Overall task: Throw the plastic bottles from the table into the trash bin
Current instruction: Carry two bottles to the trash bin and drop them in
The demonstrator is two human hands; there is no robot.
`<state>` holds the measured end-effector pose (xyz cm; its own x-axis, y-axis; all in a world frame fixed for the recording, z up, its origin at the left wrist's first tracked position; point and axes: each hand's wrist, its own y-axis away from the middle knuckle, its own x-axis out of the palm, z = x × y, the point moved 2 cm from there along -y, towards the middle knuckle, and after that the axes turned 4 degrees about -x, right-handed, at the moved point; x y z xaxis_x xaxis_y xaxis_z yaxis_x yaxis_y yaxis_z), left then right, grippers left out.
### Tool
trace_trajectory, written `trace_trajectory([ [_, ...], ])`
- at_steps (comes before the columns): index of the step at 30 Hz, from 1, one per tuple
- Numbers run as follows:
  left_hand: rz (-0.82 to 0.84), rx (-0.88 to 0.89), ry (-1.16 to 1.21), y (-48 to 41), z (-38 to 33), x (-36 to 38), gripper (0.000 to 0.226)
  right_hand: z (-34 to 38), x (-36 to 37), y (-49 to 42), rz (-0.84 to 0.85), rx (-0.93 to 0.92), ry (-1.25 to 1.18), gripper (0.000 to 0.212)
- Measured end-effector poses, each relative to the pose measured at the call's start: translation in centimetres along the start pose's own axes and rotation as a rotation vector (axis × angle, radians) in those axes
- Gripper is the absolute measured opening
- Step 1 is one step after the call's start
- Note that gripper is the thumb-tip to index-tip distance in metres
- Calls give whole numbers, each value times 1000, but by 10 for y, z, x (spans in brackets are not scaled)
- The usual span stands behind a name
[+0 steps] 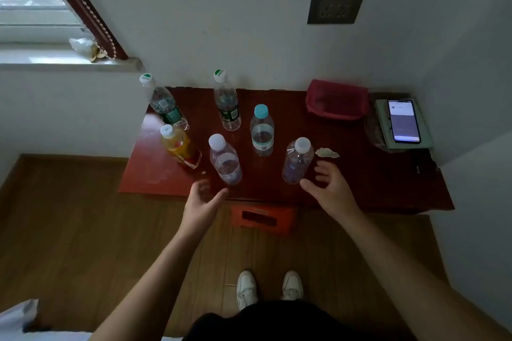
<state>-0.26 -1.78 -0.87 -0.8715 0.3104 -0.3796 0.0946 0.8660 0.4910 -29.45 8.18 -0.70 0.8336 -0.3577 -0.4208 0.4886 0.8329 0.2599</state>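
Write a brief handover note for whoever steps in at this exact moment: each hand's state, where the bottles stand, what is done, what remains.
Left hand: open, empty, beside the near-left clear white-capped plastic bottle.
Right hand: open, empty, beside the near-right clear white-capped bottle.
All six bottles stand upright on the dark red wooden table, including the yellow juice bottle, the blue-capped bottle and two green-labelled bottles.
Done: nothing binned.
Left: all six. No trash bin clearly in view.

bottles (262,130): 6 | hands (333,188): 2 | phone (404,121): 1 | red pouch (336,99): 1 | shoes (246,289): 2 | wall socket (335,7): 1
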Motion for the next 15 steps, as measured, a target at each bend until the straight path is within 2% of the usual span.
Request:
trace_trajectory([
  [2,-21,66,-10,-17,-18,6,81,13,9,-14,-13,-62,8,79],
  [6,-11,124,-31,-42,-33,20,84,24,26,-36,-27,-109,-1,74],
  [11,-74,151,8,-55,-34,20,55,30,34,-48,-58,-133,57,65],
  [15,-105,185,75,-46,-35,4,49,44,35,-40,-34,-207,69,63],
])
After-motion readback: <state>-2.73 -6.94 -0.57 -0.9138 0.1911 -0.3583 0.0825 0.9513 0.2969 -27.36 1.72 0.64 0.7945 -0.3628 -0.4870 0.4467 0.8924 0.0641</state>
